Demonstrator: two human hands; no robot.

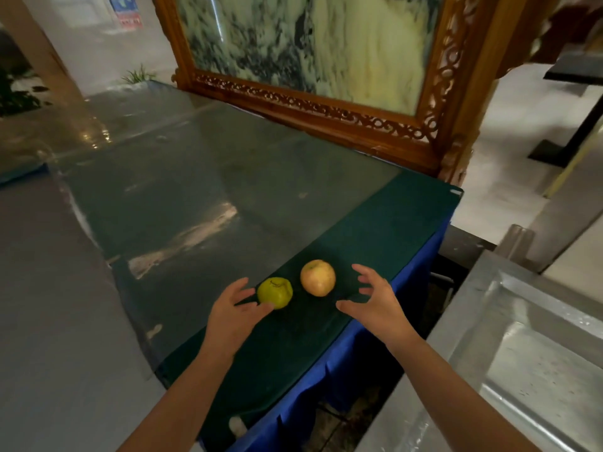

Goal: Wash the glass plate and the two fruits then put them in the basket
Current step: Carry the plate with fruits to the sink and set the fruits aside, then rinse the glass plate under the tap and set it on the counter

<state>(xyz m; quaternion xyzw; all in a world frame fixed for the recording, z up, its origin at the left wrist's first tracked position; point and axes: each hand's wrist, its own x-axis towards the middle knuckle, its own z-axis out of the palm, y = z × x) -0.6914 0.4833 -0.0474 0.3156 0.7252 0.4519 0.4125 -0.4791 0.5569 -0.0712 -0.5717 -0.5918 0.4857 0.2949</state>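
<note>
Both forearms reach forward, left hand [235, 306] spread with fingers loose, fingertips just at the round green apple [275, 292]; right hand [375, 296] splayed, loosely curved, holding nothing, near the smooth yellow-pink apple [317, 277]. Both apples sit on the dark green glass-topped worktop [293, 337]; steel sink [538, 353] at right

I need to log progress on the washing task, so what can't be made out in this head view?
- Glass plate: no outline can be made out around the green apple and yellow-pink apple on the dark green tabletop.
- Basket: not in view.
- Steel sink: cut off by the right edge; no tap shows.
- Left hand: whether it touches the green apple is unclear.
</note>
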